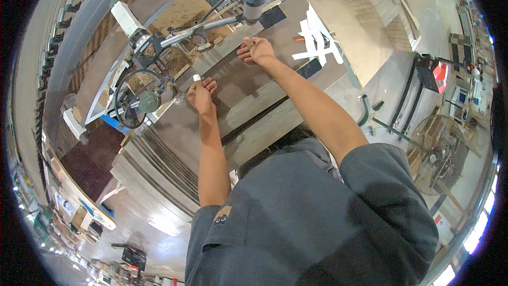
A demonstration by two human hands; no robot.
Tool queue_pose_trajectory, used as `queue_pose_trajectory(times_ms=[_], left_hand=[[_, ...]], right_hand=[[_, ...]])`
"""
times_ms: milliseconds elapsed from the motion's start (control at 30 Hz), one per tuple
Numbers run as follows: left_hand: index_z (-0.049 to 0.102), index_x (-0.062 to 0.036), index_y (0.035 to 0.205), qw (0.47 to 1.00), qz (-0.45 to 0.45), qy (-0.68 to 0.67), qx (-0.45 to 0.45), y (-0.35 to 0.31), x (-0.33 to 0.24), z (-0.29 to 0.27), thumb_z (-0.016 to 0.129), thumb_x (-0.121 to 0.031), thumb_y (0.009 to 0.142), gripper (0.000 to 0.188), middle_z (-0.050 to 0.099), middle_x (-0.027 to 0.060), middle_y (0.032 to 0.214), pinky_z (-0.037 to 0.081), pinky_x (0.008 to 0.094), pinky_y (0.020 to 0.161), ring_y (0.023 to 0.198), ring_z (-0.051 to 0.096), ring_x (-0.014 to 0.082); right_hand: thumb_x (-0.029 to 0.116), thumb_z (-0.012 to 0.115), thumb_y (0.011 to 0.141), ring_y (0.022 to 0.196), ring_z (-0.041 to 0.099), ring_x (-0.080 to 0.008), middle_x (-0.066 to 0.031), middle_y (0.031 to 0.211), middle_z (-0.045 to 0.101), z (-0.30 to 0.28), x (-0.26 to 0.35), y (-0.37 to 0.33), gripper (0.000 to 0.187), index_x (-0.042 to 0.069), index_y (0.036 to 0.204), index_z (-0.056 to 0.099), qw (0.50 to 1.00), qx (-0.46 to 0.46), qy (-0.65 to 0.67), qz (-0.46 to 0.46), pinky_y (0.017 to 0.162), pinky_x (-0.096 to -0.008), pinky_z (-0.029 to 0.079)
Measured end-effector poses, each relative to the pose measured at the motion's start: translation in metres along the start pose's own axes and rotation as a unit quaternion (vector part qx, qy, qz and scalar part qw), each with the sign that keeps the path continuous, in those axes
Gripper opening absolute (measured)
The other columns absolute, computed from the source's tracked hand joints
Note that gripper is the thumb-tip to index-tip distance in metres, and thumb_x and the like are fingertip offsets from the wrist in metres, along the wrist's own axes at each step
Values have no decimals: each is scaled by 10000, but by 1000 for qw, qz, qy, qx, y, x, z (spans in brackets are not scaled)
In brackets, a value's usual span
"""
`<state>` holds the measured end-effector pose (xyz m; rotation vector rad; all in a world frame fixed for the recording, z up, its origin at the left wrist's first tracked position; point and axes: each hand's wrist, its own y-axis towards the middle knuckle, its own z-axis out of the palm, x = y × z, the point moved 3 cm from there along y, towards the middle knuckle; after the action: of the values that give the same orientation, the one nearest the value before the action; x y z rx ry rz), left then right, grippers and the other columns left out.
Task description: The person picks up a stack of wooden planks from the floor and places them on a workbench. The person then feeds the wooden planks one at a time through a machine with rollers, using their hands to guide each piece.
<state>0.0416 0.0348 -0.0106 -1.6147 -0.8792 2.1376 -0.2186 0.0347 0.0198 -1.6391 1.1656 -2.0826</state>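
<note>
Both bare hands are over the long brown machine bed [174, 132], in front of a woodworking machine with metal arms. My left hand [201, 96] is closed, its fingers curled, beside a black handwheel [117, 107]. A small white tip [197, 78] stands up from it; whether that is a wrapped finger or a held piece, I cannot tell. Farther right and away, my right hand [258, 52] has its fingers bent in together. What lies in them, if anything, is too small to make out. It is below a grey cylindrical motor housing [254, 1] and apart from the left hand.
Sawdust and wood scraps [180, 13] cover the area behind the bed. White strips [317, 37] lie in a loose pile right of my right hand, near a large pale board [354, 37]. A floor fan [436, 153] stands at the right. Curved grey slats [153, 175] are at the left.
</note>
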Motion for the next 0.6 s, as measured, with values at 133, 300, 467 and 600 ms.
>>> queue_pose_trajectory(times_ms=[133, 300, 467, 600], left_hand=[[593, 59, 1019, 995, -20, -49, 90, 14, 8, -6, 550, -228, 1085, 297, 706, 144, 837, 557, 298, 555, 637, 685, 209], [593, 66, 1005, 986, -13, -141, 83, 3, 4, 1, 535, -218, 1087, 300, 701, 149, 829, 558, 301, 555, 647, 693, 224], [588, 68, 1044, 999, 14, 37, -2, -13, -16, 21, 516, -243, 1102, 324, 645, 109, 820, 464, 312, 545, 635, 586, 180], [599, 63, 1005, 1000, 9, 28, -6, -4, -10, 10, 538, -212, 1081, 292, 708, 147, 830, 584, 319, 564, 650, 708, 220]], right_hand=[[385, 538, 1085, 772, 755, -226, -170, 1000, 773, -5, 1, 3, 437, -32, 1105, 668, 1000, -3, -12, 1, 676, -336, 617], [299, 550, 1076, 779, 755, -289, -227, 1004, 764, -9, 0, 9, 384, -71, 1119, 646, 999, 27, 31, 3, 640, -368, 600], [336, 540, 1082, 786, 754, -269, -210, 1013, 764, -9, 4, 6, 413, -61, 1116, 647, 1000, 16, -4, -15, 660, -355, 604], [358, 531, 1088, 783, 754, -245, -185, 998, 770, -3, 2, 4, 412, -34, 1089, 659, 1000, 11, -5, -12, 679, -331, 611]])
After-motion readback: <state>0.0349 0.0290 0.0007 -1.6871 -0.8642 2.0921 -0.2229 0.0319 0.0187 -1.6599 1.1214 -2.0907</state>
